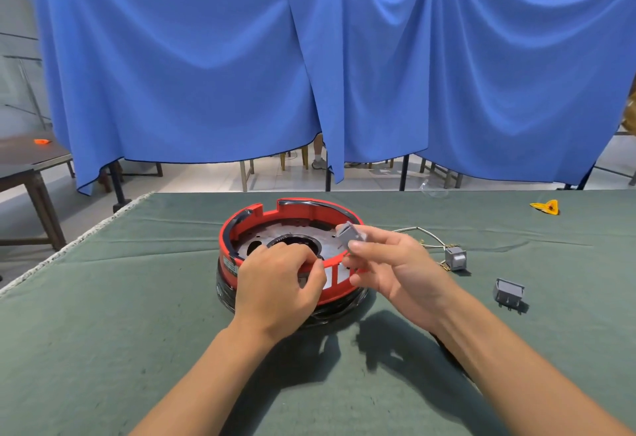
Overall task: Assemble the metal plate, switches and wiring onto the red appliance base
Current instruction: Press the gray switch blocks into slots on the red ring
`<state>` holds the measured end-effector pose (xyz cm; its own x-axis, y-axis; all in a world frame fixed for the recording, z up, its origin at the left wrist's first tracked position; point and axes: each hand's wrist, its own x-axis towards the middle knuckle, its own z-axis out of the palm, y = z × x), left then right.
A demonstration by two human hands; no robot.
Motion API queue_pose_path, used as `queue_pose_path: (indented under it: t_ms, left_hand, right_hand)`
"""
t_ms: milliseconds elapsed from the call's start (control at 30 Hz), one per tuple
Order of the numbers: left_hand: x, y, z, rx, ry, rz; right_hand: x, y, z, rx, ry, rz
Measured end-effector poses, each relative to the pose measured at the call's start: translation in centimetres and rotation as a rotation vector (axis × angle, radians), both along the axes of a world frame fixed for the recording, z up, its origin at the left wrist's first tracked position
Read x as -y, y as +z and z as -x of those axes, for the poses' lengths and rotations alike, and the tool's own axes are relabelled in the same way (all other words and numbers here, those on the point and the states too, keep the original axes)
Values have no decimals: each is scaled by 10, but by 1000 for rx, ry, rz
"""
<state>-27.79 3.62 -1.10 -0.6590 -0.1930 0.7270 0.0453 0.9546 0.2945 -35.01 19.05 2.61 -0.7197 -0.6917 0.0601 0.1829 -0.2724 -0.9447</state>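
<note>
Two bare forearms are reaching in from the near edge of the green tabletop toward the red appliance base, which is sitting upright near the middle of the cloth and serving as the landmark for everything else. Over the base's near wall, the left hand is curling its fingers around the rim, the grip clamped there, most likely to be steadying the base so it is not sliding while a part is being pressed in. Just to the right of that, above the base's near-right rim, the right hand is pinching a grey switch between thumb and fingertips, the grip closed on it and tilting it, apparently to be lining it up with one of the openings in the wall. Inside the base, the metal plate is already lying flat with its round central hole showing. Right of the base, a second switch is resting on the cloth with thin wiring trailing back toward the base, and farther right and nearer the camera a third switch is lying on its own, both seemingly waiting their turn. Well to the far right of the base, a small yellow scrap is lying on the cloth.
</note>
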Motion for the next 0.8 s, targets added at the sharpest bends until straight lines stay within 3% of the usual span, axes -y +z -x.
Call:
queue_pose_path:
  t_ms: [133,233,467,667,800]
  left_hand:
    - [1,0,0,-4,-10,5]
    - [2,-1,0,-9,-9,5]
    - [2,-1,1,-10,-24,-17]
    - [3,-3,1,-64,-12,8]
    - [5,-5,3,-153,-14,-130]
  right_hand:
    - [6,-6,-2,-316,-289,-143]
    - [11,-8,-6,-436,-349,-172]
    - [11,-10,-6,-508,-405,-247]
    - [9,-13,-3,-232,-345,-182]
    - [8,-17,-3,-377,-521,-199]
